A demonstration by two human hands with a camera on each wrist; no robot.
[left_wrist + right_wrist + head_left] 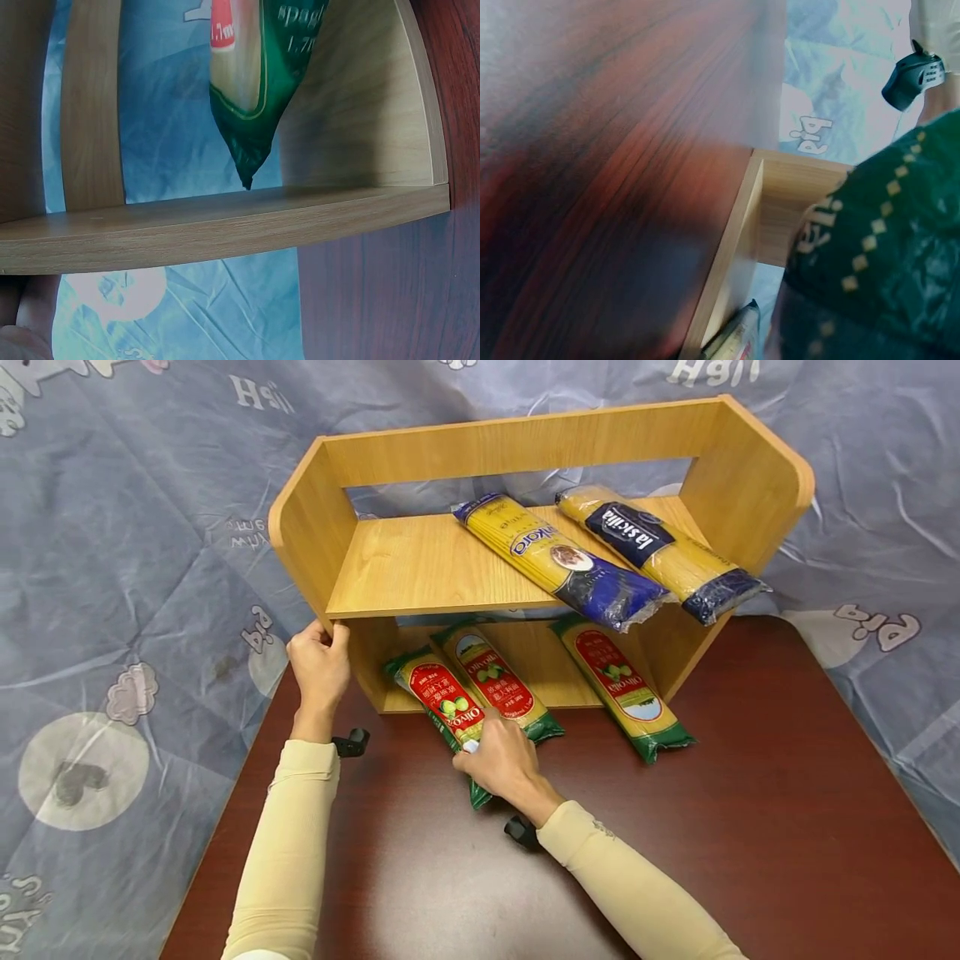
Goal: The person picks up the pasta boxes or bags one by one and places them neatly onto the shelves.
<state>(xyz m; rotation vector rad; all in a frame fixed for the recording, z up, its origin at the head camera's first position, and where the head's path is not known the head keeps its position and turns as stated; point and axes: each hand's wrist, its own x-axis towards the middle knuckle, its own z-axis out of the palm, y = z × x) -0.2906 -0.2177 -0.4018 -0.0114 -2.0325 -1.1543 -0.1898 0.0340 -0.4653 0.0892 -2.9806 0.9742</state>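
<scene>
My right hand (504, 758) grips the near end of a red, yellow and green spaghetti pack (442, 693), which slants out of the lower level of a wooden shelf (405, 564). In the right wrist view the green end of this spaghetti pack (900, 247) fills the right side. My left hand (321, 664) holds the front edge of the shelf's left side panel, with its fingers curled there. A second matching pack (498, 681) lies just right of the held one. The left wrist view shows a green pack tip (251, 150) above the side panel (225, 225).
Another green-ended pack (618, 685) pokes out at the lower right. On the upper level, a blue-and-yellow pasta pack (555, 556) and a yellow pack with a dark label (652, 543) overhang the front edge. The shelf stands on a dark red-brown table (420, 885) before a patterned grey-blue cloth (150, 610).
</scene>
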